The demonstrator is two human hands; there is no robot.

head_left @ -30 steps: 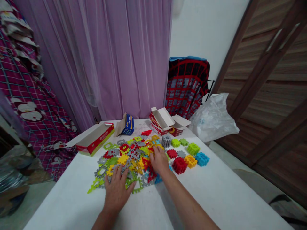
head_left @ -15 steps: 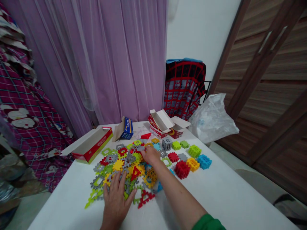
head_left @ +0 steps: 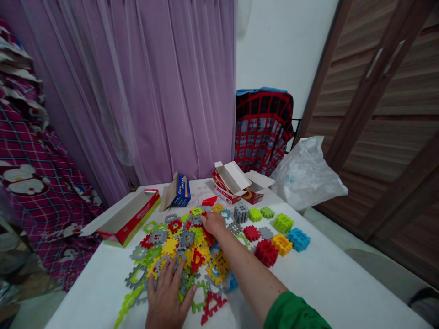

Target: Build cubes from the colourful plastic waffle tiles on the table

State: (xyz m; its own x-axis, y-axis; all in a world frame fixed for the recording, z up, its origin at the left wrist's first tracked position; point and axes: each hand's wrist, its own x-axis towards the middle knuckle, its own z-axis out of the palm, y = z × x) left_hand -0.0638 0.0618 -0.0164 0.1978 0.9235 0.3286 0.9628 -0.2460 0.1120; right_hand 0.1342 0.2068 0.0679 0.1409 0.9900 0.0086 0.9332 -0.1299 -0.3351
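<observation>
A heap of interlocking plastic building pieces (head_left: 169, 246) in red, yellow, green, grey and blue lies before me, some flat and some with window or triangle cut-outs. My left hand (head_left: 166, 292) rests palm down at the near edge of the heap, fingers spread over yellow and grey pieces. Over the far right part of the heap reaches my right hand (head_left: 214, 224), its fingers curled down among the pieces. What its fingertips hold is hidden. A red piece (head_left: 207, 236) shows just under that hand. Near my left thumb lies a red triangular piece (head_left: 213, 306).
Right of my forearm stand sorted stacks: a red stack (head_left: 266, 253), a yellow stack (head_left: 281, 244), a blue stack (head_left: 299, 239), a green stack (head_left: 283, 223) and a grey stack (head_left: 241, 213). Opened boxes include a red-green box (head_left: 140, 218), a blue box (head_left: 181, 191) and a red box (head_left: 226, 194).
The view has shifted slightly. A red piece now shows beneath my right hand, and the light blue piece beyond it looks more uncovered. My left hand stays on the heap.
</observation>
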